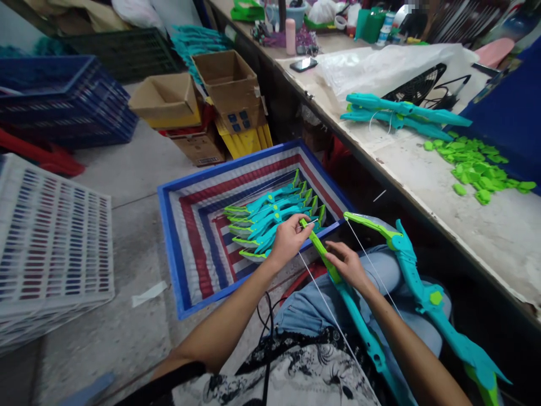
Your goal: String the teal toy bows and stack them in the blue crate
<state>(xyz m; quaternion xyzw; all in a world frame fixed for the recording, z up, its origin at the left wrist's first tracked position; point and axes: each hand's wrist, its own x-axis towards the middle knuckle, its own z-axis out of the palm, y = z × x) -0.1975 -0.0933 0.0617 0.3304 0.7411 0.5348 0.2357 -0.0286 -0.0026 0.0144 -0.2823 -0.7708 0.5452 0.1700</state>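
A teal toy bow (357, 316) with a green limb lies slanting across my lap. At that limb's tip my left hand (291, 239) is closed in a pinch; a small thin piece sticks out by its fingertips, too small to name. A white bowstring (323, 296) runs from near this hand down toward my body. Lower on the same green limb, my right hand (349, 264) has its fingers curled against it, loosely gripping. To the right, a second teal toy bow (422, 293) rests across my knee, its own string slack-free from the green tip.
In front stands a blue-rimmed bin (169, 242) with several toy bows (270, 211) inside. The workbench (406, 163) at right carries more teal bows (401, 113) and a heap of green pieces (477, 166). A white crate (54, 237) and cardboard boxes (228, 79) stand on the floor.
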